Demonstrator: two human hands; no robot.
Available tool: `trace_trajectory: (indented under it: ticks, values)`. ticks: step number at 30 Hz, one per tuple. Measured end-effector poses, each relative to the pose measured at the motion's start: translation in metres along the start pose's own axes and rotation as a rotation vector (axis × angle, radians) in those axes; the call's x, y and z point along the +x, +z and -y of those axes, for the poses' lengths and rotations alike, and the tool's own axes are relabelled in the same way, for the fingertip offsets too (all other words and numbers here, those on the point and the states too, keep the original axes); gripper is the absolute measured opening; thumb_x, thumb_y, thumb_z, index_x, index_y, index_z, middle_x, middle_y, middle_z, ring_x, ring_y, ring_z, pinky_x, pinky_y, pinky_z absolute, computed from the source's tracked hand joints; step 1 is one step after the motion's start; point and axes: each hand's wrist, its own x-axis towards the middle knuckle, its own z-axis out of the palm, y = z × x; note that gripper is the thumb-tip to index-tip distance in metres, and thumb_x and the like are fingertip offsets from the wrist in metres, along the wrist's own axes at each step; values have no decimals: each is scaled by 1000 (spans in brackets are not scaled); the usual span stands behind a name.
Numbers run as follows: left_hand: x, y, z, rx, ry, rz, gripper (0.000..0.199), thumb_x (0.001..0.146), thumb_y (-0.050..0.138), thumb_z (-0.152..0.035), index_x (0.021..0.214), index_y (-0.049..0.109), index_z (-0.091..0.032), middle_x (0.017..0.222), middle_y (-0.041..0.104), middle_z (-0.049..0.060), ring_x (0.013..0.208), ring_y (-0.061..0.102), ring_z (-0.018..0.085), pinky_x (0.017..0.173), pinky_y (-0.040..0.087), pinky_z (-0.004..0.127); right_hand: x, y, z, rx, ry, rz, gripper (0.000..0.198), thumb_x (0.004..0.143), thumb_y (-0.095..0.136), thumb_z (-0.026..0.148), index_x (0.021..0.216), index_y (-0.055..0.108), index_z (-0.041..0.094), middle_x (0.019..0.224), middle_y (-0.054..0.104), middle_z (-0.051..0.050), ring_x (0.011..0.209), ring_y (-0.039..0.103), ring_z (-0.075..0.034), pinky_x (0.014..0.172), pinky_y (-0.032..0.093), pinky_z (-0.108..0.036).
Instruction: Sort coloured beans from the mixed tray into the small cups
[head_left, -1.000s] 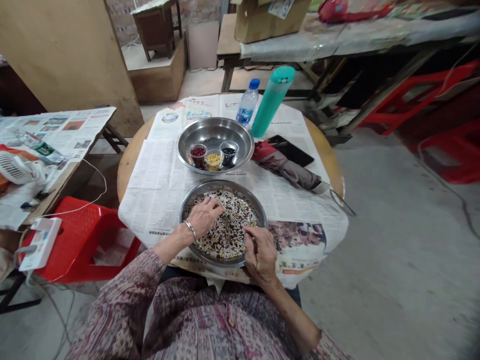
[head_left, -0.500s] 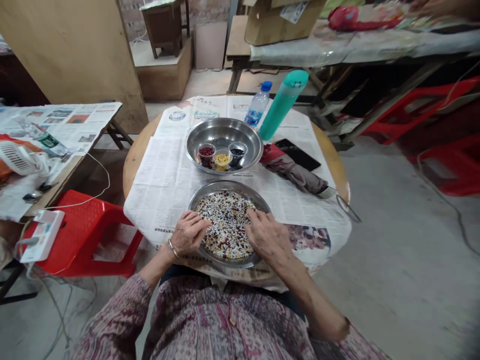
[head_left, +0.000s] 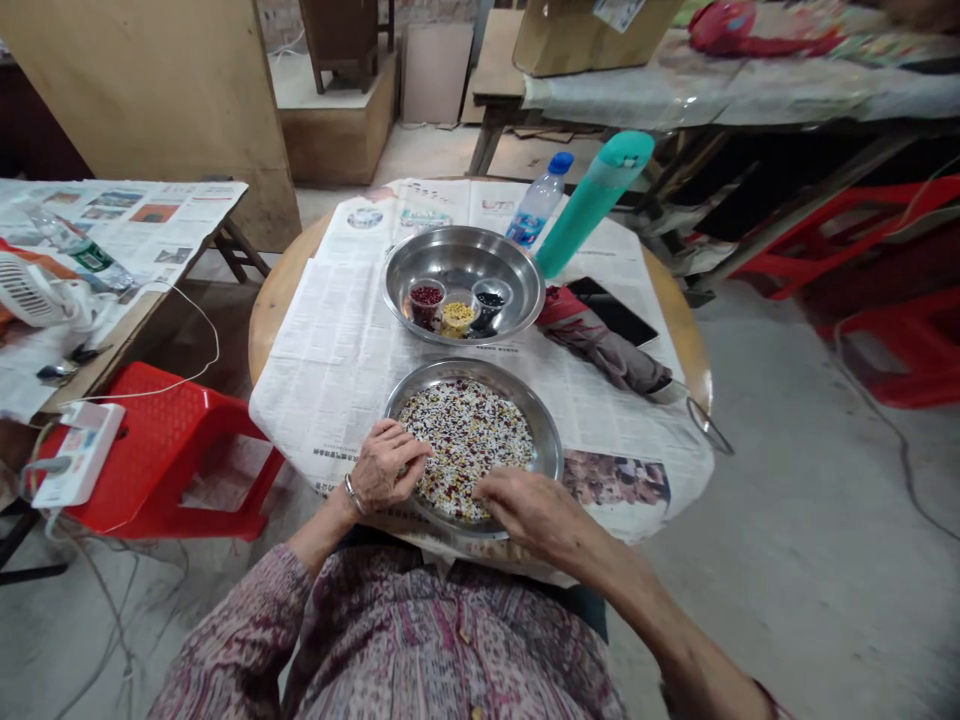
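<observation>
A steel pan full of mixed beans, white, red and dark, sits at the near edge of a round table covered in newspaper. My left hand rests on the pan's near left rim, fingers curled onto the beans. My right hand lies palm down over the near right part of the pan, fingertips on the beans. Behind it stands a second steel pan with three small cups: red beans, yellow beans, black beans.
A teal flask and a water bottle stand at the table's far side. A folded umbrella and a dark phone lie to the right. A red stool and a side table with a fan are left.
My left hand drew back from the middle of the beans to the near left rim. My right hand swept across the right side and came back to the near edge. The view shifted slightly.
</observation>
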Motion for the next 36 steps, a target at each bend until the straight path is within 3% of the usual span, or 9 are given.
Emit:
trace_trajectory:
  ticks: [4,9,12,17,21,25,29,32,36]
  values:
    - [-1,0,0,16,-18,35,21,94,42,-22,85,61,-19,75,64,3,75,56,17,91,41,38,0,10,12,-58,-140,172,28,77,52,2,83,65,25,77,65,1,75,60,-16,64,44,-26]
    - [-2,1,0,8,-33,57,21,95,40,-21,85,59,-19,75,62,3,77,54,17,91,40,38,37,16,3,-178,-78,-68,45,79,46,0,113,62,24,109,66,-6,99,59,-21,77,50,-33]
    - [-3,1,0,-18,-36,43,20,96,40,-21,87,57,-19,78,62,3,80,54,18,93,40,39,63,14,-5,-206,-28,-195,40,85,47,6,118,60,24,115,64,-9,106,56,-24,85,50,-38]
    - [-3,1,-2,-27,-85,-48,14,95,43,-28,98,53,-17,97,60,10,98,52,22,91,42,39,83,21,7,-208,-125,-168,40,81,65,23,121,59,20,129,56,-15,121,47,-32,98,44,-51]
    - [-3,0,-4,-21,-90,-18,14,95,43,-28,99,52,-17,99,60,9,98,52,23,91,42,39,72,25,4,-156,-264,-115,31,83,64,23,113,63,20,123,59,-12,119,49,-28,101,43,-48]
    - [-1,-2,-5,-2,-67,20,16,96,44,-29,93,55,-18,93,62,7,93,53,21,91,41,38,57,17,-27,-204,-163,-236,11,88,59,22,94,67,21,111,64,-8,110,53,-25,98,45,-45]
    - [0,-3,-5,4,-61,44,20,96,43,-31,88,57,-19,88,63,5,90,54,20,93,39,38,55,8,-47,-276,79,-357,19,88,55,19,102,68,19,111,64,-11,106,54,-27,88,49,-42]
    - [0,-2,-5,19,-53,32,20,96,45,-31,87,58,-19,85,63,4,89,54,20,91,40,38,57,10,-39,-312,153,-334,26,90,52,19,112,65,16,112,63,-13,105,54,-27,89,49,-41]
    - [1,-3,-7,62,-53,45,16,94,48,-29,90,60,-19,88,64,4,90,53,20,92,39,38,47,22,-9,-253,35,-237,24,92,51,20,112,63,19,108,61,-11,104,54,-25,88,50,-38]
